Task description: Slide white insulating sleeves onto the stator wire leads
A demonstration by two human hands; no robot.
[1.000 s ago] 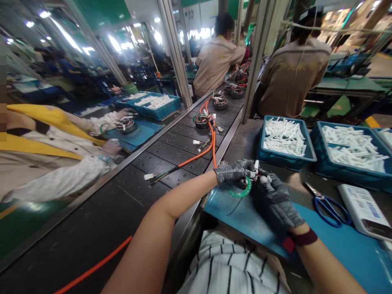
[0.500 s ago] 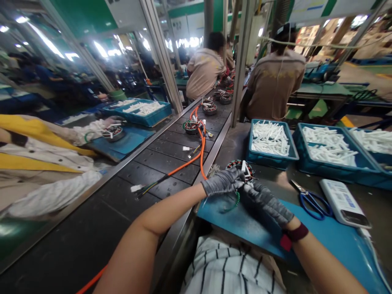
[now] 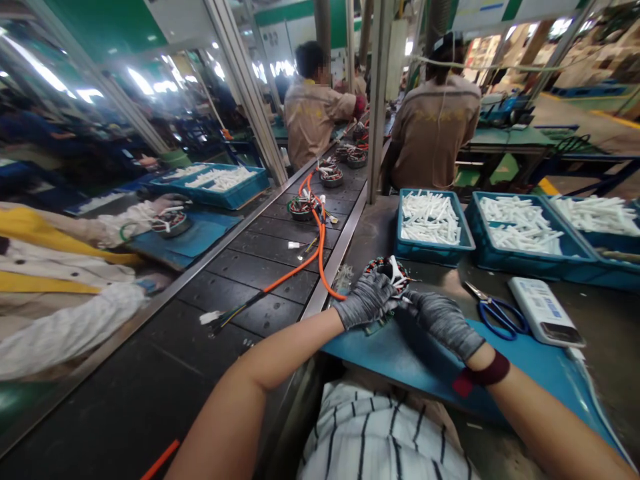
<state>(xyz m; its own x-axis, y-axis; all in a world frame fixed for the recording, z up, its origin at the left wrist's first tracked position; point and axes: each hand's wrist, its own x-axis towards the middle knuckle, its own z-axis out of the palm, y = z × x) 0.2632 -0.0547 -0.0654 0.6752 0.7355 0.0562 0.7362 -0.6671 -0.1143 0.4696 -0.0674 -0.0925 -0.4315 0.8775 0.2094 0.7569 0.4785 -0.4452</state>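
Both my gloved hands hold a round wound stator (image 3: 387,270) with copper windings, raised above a blue mat (image 3: 400,373). My left hand (image 3: 365,300), in a grey glove, grips its near left side. My right hand (image 3: 443,323), also gloved, presses in from the right, beside white plastic pieces (image 3: 399,275) on the stator. A green strip (image 3: 379,327) shows under the hands, mostly hidden.
A black segmented conveyor (image 3: 270,280) to my left carries stators with orange cables (image 3: 320,253). Blue crates (image 3: 433,230) of white sleeves, blue-handled scissors (image 3: 495,317) and a white device (image 3: 545,310) stand to the right. Co-workers sit nearby, one across the belt (image 3: 65,340).
The stator now sits higher and more visible above my hands, and the green ring has sunk mostly out of sight. My hands have drawn closer together, and the whole view has shifted left.
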